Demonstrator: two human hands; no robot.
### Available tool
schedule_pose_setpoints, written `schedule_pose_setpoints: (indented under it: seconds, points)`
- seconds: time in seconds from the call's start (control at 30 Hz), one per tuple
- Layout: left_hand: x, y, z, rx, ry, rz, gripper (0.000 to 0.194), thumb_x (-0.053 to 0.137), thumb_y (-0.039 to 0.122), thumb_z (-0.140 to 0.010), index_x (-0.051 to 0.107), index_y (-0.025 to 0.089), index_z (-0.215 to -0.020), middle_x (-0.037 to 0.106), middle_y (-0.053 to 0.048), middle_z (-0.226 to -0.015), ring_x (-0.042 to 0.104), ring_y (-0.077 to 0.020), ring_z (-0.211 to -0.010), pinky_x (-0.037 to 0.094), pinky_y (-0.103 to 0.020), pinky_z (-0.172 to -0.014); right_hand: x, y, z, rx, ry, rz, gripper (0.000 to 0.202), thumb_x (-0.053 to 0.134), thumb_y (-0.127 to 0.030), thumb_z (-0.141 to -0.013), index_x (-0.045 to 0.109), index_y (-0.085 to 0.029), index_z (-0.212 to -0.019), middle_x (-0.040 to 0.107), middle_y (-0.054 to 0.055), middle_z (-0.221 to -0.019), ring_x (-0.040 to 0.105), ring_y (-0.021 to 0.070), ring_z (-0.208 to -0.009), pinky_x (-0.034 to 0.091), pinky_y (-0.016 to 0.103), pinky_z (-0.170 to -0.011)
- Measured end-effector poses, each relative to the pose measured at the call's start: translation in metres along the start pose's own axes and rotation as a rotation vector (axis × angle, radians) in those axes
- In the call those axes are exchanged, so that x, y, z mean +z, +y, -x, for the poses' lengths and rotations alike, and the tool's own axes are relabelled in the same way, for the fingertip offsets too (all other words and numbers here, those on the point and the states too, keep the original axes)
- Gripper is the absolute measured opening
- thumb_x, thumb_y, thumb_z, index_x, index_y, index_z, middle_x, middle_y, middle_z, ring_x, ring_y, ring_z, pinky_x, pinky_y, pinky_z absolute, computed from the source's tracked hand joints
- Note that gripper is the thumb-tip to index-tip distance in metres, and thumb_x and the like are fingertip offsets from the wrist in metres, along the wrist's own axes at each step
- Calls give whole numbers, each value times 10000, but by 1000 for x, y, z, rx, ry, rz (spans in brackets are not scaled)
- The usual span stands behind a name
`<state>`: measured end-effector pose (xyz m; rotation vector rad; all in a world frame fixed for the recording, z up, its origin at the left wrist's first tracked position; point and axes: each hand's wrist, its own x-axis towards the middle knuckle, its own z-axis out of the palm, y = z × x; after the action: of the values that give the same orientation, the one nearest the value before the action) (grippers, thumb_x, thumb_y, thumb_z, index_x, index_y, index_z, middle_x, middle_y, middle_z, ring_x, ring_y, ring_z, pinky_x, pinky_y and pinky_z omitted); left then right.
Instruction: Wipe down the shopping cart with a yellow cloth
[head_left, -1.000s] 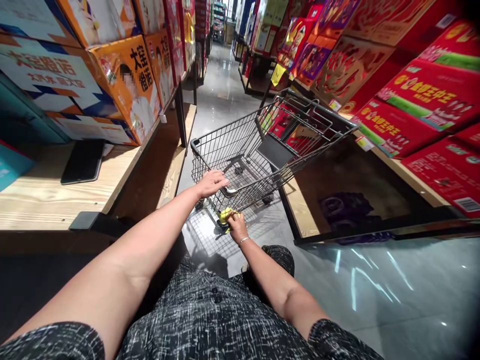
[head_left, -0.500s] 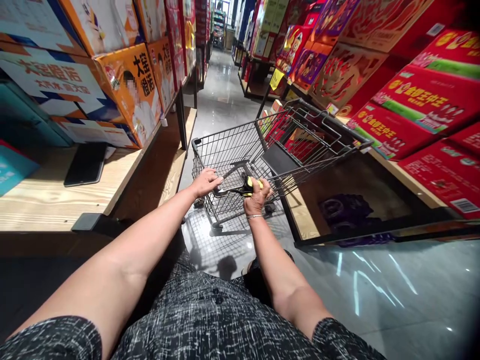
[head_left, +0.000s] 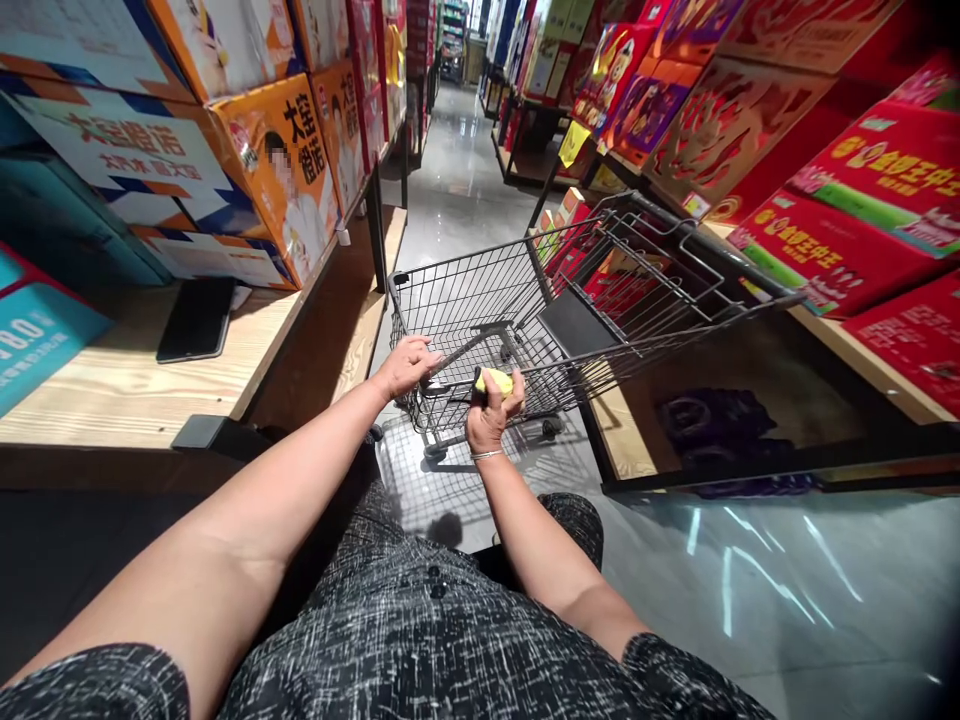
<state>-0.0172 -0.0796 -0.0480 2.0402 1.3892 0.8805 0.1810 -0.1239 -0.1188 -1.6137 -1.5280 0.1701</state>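
A dark wire shopping cart point(head_left: 487, 290) lies tipped on its side on the shiny aisle floor in front of me. My left hand point(head_left: 405, 365) grips a metal bar of the cart's lower frame. My right hand point(head_left: 489, 408) is closed around a yellow cloth point(head_left: 496, 380) and presses it against the same frame bar, just right of the left hand. A thin bracelet sits on my right wrist. My lap in a black-and-white patterned garment fills the bottom of the view.
A wooden shelf point(head_left: 112, 390) on the left carries a black phone point(head_left: 196, 318), a teal box and orange and white cartons point(head_left: 281, 175). Red gift boxes point(head_left: 832, 250) line the right shelves. The grey aisle point(head_left: 457, 190) runs away ahead.
My right hand rose with the yellow cloth from low near the cart's base up to the frame bar, then slid left along it. The left hand kept its grip on the cart.
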Motion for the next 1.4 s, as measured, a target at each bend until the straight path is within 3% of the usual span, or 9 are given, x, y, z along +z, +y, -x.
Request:
schedule_pose_setpoints:
  seconds: [0.17,0.37,0.53,0.7,0.9,1.03,1.2,1.3,1.4]
  points:
    - [-2,-8,4,-27,47,32,577,384,547,-965,595,238,-525,673,-84,-764,476,-267,-1291,368,-422,-1142,13,34,33,-265,-241,169,442,535,-80,-850,722,-351,-1144,380,116,-1381,319,336,-1349,311,600,-1128]
    - [-8,-9,8,-50,53,5,572,379,527,-968,572,234,-516,704,-82,-802,472,-260,-1302,370,-417,-1147,33,72,59,-533,-536,183,341,614,-125,-847,766,-404,-972,619,26,-1155,489,246,-1149,461,428,-1029]
    - [-16,-10,5,-73,-1,14,566,379,527,-952,594,238,-515,725,-86,-807,454,-259,-1316,359,-413,-1158,16,57,50,-638,-745,181,235,680,-188,-831,781,-347,-971,678,28,-1174,559,236,-1067,504,331,-864]
    - [-18,-3,3,-92,-57,-12,606,295,552,-967,663,223,-617,744,-72,-976,407,-271,-1350,298,-443,-1185,-36,-16,14,-771,-505,92,353,564,-244,-914,703,-370,-1213,639,54,-1163,536,237,-1042,486,366,-905]
    - [8,35,22,-111,179,-117,599,108,518,-1031,613,256,-1219,655,-52,-1255,472,-245,-1304,219,-501,-1190,-70,-70,-49,-587,-423,252,267,563,-368,-925,715,-258,-1115,592,106,-1182,473,274,-999,466,377,-796]
    - [19,45,32,-68,71,-311,625,158,580,-1012,521,190,-1339,706,-92,-1120,589,-281,-1151,113,-564,-1208,-79,-46,-81,-550,-443,378,216,575,-359,-909,727,-225,-986,608,109,-1078,461,261,-939,437,370,-775]
    - [16,44,29,-23,-5,-465,594,230,582,-1003,679,206,-1100,733,-95,-1010,622,-307,-1029,157,-596,-1170,-120,21,-143,-373,-321,502,222,566,-291,-872,755,-205,-951,575,127,-1184,425,295,-1037,436,417,-837]
    - [17,41,27,-12,41,-429,547,264,562,-1003,679,227,-1127,728,-88,-1070,612,-300,-1065,164,-593,-1169,-144,53,-180,-228,-240,583,310,548,-262,-862,738,-232,-1106,463,122,-1386,366,332,-1153,434,461,-872]
    - [21,34,25,-6,79,-401,521,277,548,-1005,674,242,-1146,714,-81,-1117,580,-293,-1129,160,-581,-1180,-152,63,-192,-162,-298,586,441,537,-248,-870,653,-339,-1285,433,72,-1451,332,342,-1204,418,492,-897]
